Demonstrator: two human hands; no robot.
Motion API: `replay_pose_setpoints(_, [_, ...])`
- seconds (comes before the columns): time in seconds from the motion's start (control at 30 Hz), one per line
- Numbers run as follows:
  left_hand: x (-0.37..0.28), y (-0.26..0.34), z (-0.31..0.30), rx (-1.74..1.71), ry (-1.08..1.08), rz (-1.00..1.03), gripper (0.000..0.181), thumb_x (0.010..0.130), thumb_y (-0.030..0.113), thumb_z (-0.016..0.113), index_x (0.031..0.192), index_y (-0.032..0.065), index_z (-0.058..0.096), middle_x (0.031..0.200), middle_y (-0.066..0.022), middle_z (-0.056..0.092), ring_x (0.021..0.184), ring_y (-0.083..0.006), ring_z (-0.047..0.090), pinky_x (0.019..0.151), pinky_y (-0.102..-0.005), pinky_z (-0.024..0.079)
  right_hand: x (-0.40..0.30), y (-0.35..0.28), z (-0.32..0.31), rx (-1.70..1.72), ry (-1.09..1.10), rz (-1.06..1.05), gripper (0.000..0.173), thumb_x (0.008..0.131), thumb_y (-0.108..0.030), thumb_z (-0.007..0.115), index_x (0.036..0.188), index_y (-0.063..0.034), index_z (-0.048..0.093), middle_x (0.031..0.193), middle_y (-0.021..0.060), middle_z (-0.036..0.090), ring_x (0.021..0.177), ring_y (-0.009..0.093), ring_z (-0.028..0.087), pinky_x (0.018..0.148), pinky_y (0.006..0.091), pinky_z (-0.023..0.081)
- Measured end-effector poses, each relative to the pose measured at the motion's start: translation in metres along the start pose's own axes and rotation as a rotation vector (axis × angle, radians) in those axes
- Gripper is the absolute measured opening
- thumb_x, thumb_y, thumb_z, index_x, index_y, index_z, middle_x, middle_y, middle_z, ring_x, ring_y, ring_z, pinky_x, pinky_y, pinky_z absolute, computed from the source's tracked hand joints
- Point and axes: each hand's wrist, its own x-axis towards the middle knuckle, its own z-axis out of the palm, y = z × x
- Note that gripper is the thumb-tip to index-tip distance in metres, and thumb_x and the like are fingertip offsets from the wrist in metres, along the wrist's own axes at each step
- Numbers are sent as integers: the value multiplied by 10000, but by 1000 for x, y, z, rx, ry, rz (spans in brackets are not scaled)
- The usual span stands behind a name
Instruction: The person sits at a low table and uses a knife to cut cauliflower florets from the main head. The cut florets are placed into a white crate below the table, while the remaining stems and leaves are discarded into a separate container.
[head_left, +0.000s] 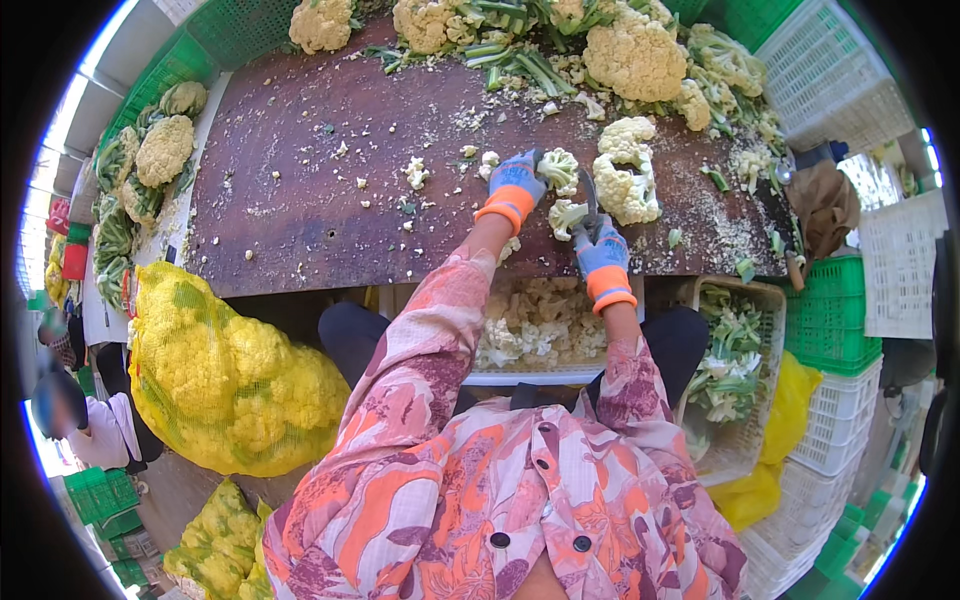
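My left hand (517, 180), in a blue and grey work glove with an orange cuff, has its fingers on a cauliflower floret (559, 171) over the dark wooden tabletop (285, 187). My right hand (601, 249), gloved the same way, grips a knife (590, 193). The curved blade points away from me, between that floret and a cut cauliflower head (626, 176). A smaller floret (566, 218) lies left of the knife, close to my right glove. Most of the knife's handle is hidden by my fingers.
Whole cauliflowers (636, 56) and leaf trimmings (525, 66) crowd the far edge. A tub of florets (540, 330) sits below the table edge, beside a crate of leaves (726, 360). A yellow mesh sack of cauliflowers (240, 375) stands left. Another person (101, 431) is far left.
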Motion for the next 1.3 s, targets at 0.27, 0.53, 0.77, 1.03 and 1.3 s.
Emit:
replay_pose_setpoints(0.27, [-18, -23, 7, -639, 28, -181, 278, 756, 9, 509, 992, 28, 655, 833, -32, 660, 696, -102, 584, 596, -244, 479, 13, -40, 11, -85, 222, -256, 457, 810, -320, 583, 1211, -117, 501, 938, 178, 639, 913, 352, 600, 783, 416, 476])
replay_pose_setpoints(0.53, [-43, -14, -53, -1097, 5, -44, 304, 740, -53, 433, 910, 22, 673, 885, -40, 662, 751, -86, 562, 681, -211, 452, 43, -40, 25, 826, -238, 213, 249, 736, -6, 664, 958, -80, 578, 727, 13, 610, 453, 94, 502, 390, 232, 390])
replay_pose_setpoints(0.77, [-55, -38, -56, -41, 436, 209, 355, 793, 22, 525, 1136, 68, 602, 1050, -46, 601, 977, -166, 553, 885, -285, 431, 31, -35, 7, 978, -309, 168, 202, 746, -53, 689, 933, -55, 614, 703, 18, 625, 456, 89, 528, 402, 233, 433])
replay_pose_setpoints(1.03, [-63, -21, -32, -855, -66, -7, 306, 798, 63, 625, 1103, 57, 607, 1014, -6, 624, 918, -110, 554, 817, -280, 461, 21, -51, 28, 558, -13, -102, 304, 767, -106, 677, 1048, -49, 576, 805, 57, 635, 599, 143, 563, 534, 272, 444])
replay_pose_setpoints(1.3, [-62, -40, 18, -322, 382, -106, 301, 632, 105, 749, 891, 13, 627, 841, -126, 653, 754, -207, 629, 700, -303, 497, -28, -66, 28, -139, 53, -79, 332, 821, -314, 557, 1040, -64, 548, 885, 206, 634, 806, 374, 619, 699, 439, 494])
